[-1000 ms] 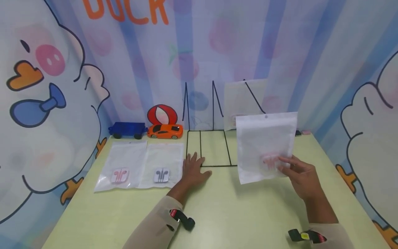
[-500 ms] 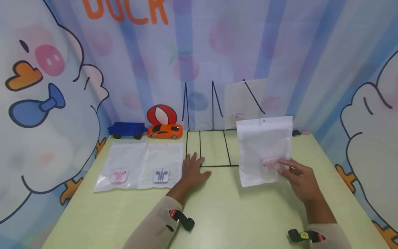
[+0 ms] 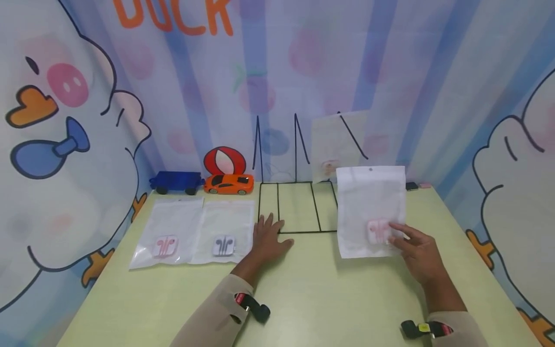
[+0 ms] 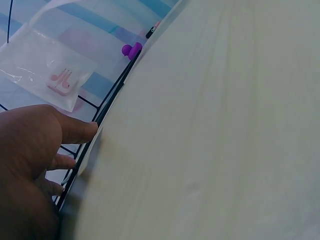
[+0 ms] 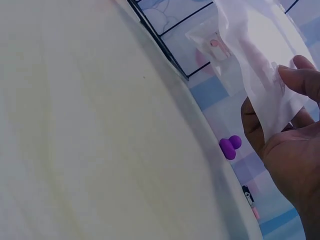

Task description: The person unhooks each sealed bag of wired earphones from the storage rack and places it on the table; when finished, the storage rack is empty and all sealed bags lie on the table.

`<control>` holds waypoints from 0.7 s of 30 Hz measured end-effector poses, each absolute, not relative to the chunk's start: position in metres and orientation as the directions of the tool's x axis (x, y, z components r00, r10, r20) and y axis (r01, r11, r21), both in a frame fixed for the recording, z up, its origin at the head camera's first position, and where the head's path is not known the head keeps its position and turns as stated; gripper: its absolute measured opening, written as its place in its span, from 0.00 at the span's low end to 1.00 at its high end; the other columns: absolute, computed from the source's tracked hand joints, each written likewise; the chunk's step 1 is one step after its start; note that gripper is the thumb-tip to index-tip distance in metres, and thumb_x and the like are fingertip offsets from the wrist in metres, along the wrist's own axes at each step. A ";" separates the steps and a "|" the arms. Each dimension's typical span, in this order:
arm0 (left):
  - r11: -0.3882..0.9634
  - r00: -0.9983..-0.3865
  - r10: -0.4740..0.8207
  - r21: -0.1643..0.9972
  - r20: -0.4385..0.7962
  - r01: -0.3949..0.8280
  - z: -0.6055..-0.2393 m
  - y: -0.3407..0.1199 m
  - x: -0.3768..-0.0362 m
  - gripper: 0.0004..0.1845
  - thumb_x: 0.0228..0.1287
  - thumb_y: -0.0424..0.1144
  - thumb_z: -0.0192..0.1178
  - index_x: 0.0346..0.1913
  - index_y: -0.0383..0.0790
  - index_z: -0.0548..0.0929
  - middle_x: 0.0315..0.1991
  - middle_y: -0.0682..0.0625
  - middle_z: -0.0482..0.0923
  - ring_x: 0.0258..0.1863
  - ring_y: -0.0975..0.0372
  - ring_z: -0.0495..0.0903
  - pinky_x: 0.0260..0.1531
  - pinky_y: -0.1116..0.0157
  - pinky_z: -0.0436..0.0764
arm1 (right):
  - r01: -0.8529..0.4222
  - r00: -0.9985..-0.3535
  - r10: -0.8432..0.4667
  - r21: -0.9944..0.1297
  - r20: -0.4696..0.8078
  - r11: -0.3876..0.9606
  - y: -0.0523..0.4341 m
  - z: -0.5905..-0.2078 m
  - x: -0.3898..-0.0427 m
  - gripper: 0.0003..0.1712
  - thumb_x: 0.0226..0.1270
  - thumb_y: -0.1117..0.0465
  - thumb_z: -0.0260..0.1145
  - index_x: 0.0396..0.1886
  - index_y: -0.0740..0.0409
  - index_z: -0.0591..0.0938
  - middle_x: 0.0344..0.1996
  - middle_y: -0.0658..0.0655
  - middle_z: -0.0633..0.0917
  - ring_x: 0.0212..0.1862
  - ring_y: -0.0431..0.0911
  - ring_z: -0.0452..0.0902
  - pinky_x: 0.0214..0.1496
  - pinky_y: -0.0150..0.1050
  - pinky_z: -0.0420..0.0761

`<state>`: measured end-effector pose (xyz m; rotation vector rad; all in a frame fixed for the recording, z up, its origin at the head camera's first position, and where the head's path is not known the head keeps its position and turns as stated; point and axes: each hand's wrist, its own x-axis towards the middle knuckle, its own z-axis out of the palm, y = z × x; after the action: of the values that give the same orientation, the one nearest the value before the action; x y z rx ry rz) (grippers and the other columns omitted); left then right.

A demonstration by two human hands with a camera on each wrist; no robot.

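My right hand (image 3: 422, 255) pinches the lower right of a white pouch (image 3: 355, 202), thumb and fingers on either side of it. Pink earphones (image 3: 378, 231) in a square case show through the pouch, which hangs upright above the table, in front of a black wire hook rack (image 3: 303, 232). Spread out at the rack's front left corner, my left hand (image 3: 269, 241) has its fingers at the wire; the left wrist view shows the fingertips (image 4: 87, 131) right at the bar. Another pouch (image 3: 336, 135) with pink earphones hangs at the back on the rack's rightmost visible hook.
Two pouches lie flat at left, one with pink earphones (image 3: 165, 246), one with grey earphones (image 3: 224, 246). Behind them stand a blue toy trailer (image 3: 178, 182) and an orange toy car (image 3: 229, 183). A purple knobbed object (image 5: 230, 147) sits by the table's far edge.
The pouch in my right hand has come down a little, its left edge has shifted right, and its tilted top edge is now nearly level. My left hand stays at the rack's corner.
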<state>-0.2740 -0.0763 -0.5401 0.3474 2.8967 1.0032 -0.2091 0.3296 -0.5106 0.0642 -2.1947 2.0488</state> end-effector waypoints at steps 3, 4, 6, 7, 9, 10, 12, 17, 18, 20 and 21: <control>0.762 -0.973 0.229 0.618 0.023 0.194 -0.540 -0.076 -0.274 0.38 0.73 0.52 0.66 0.79 0.37 0.73 0.88 0.31 0.54 0.89 0.33 0.44 0.88 0.34 0.44 | -0.079 -0.991 0.102 -0.991 0.091 0.112 0.330 -0.512 -0.212 0.22 0.76 0.64 0.73 0.66 0.46 0.89 0.45 0.37 0.84 0.30 0.34 0.71 0.26 0.32 0.73; 0.761 -0.973 0.228 0.618 0.027 0.195 -0.539 -0.076 -0.274 0.38 0.73 0.52 0.66 0.79 0.37 0.74 0.87 0.31 0.54 0.89 0.33 0.44 0.87 0.34 0.45 | -0.070 -0.990 0.113 -0.990 0.084 0.120 0.331 -0.513 -0.213 0.22 0.76 0.64 0.74 0.66 0.44 0.90 0.42 0.38 0.84 0.26 0.34 0.68 0.23 0.34 0.70; 0.762 -0.974 0.227 0.618 0.028 0.195 -0.539 -0.076 -0.273 0.38 0.73 0.52 0.67 0.79 0.37 0.74 0.87 0.31 0.54 0.89 0.33 0.45 0.87 0.34 0.45 | -0.061 -0.990 0.121 -0.993 0.073 0.097 0.331 -0.515 -0.214 0.22 0.75 0.65 0.74 0.64 0.43 0.91 0.39 0.38 0.84 0.21 0.34 0.62 0.19 0.37 0.65; 0.761 -0.974 0.226 0.619 0.028 0.194 -0.539 -0.076 -0.273 0.38 0.72 0.52 0.67 0.79 0.37 0.74 0.87 0.31 0.55 0.89 0.33 0.45 0.87 0.34 0.45 | -0.060 -0.990 0.124 -0.995 0.070 0.081 0.332 -0.516 -0.215 0.22 0.75 0.65 0.74 0.64 0.43 0.91 0.41 0.37 0.85 0.20 0.34 0.61 0.19 0.38 0.64; 0.762 -0.974 0.225 0.618 0.027 0.193 -0.539 -0.076 -0.273 0.38 0.72 0.52 0.67 0.79 0.37 0.74 0.87 0.31 0.55 0.89 0.33 0.45 0.87 0.34 0.46 | -0.051 -0.990 0.129 -0.996 0.060 0.077 0.332 -0.516 -0.215 0.23 0.75 0.64 0.74 0.66 0.45 0.90 0.49 0.36 0.86 0.23 0.33 0.65 0.20 0.34 0.67; 0.763 -0.974 0.223 0.618 0.023 0.189 -0.539 -0.076 -0.273 0.38 0.72 0.52 0.67 0.79 0.37 0.74 0.87 0.31 0.55 0.89 0.33 0.45 0.87 0.34 0.45 | -0.040 -0.990 0.132 -0.995 0.052 0.094 0.332 -0.516 -0.215 0.23 0.76 0.63 0.74 0.68 0.45 0.88 0.56 0.38 0.86 0.27 0.31 0.69 0.23 0.29 0.71; 0.765 -0.975 0.222 0.617 0.017 0.185 -0.540 -0.075 -0.273 0.38 0.73 0.52 0.66 0.79 0.37 0.73 0.88 0.32 0.54 0.89 0.33 0.44 0.88 0.35 0.45 | -0.014 -0.990 0.136 -0.991 0.032 0.134 0.332 -0.516 -0.215 0.25 0.78 0.60 0.73 0.72 0.47 0.85 0.70 0.39 0.80 0.42 0.29 0.75 0.35 0.20 0.77; 0.766 -0.974 0.225 0.614 0.024 0.192 -0.541 -0.075 -0.274 0.38 0.72 0.52 0.66 0.79 0.37 0.74 0.87 0.31 0.54 0.89 0.33 0.44 0.87 0.34 0.45 | 0.046 -0.988 0.156 -0.972 -0.010 0.230 0.334 -0.518 -0.217 0.28 0.82 0.54 0.69 0.77 0.47 0.80 0.85 0.50 0.67 0.66 0.33 0.66 0.53 0.17 0.76; 0.766 -0.974 0.226 0.613 0.027 0.195 -0.541 -0.075 -0.274 0.38 0.72 0.52 0.66 0.79 0.37 0.74 0.87 0.31 0.54 0.89 0.33 0.45 0.87 0.34 0.45 | 0.051 -0.987 0.160 -0.968 -0.011 0.246 0.335 -0.518 -0.218 0.28 0.83 0.53 0.68 0.78 0.47 0.80 0.86 0.52 0.66 0.67 0.33 0.65 0.54 0.16 0.75; 0.765 -0.974 0.226 0.614 0.022 0.192 -0.540 -0.075 -0.274 0.38 0.73 0.52 0.66 0.79 0.37 0.73 0.88 0.31 0.54 0.89 0.33 0.44 0.88 0.34 0.45 | 0.063 -0.985 0.172 -0.961 -0.016 0.270 0.336 -0.520 -0.219 0.29 0.84 0.52 0.67 0.79 0.48 0.78 0.87 0.55 0.65 0.68 0.33 0.64 0.53 0.16 0.73; 0.763 -0.974 0.226 0.617 0.024 0.192 -0.540 -0.074 -0.274 0.38 0.72 0.52 0.66 0.79 0.37 0.74 0.88 0.31 0.54 0.89 0.33 0.44 0.87 0.34 0.45 | 0.069 -0.983 0.181 -0.956 -0.017 0.286 0.336 -0.521 -0.219 0.29 0.84 0.51 0.66 0.80 0.48 0.78 0.87 0.56 0.65 0.68 0.33 0.64 0.53 0.16 0.73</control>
<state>-0.2738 -0.0745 -0.5396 0.3437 2.9011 1.0060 -0.2189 0.3364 -0.5205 -0.2382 -2.4426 1.8067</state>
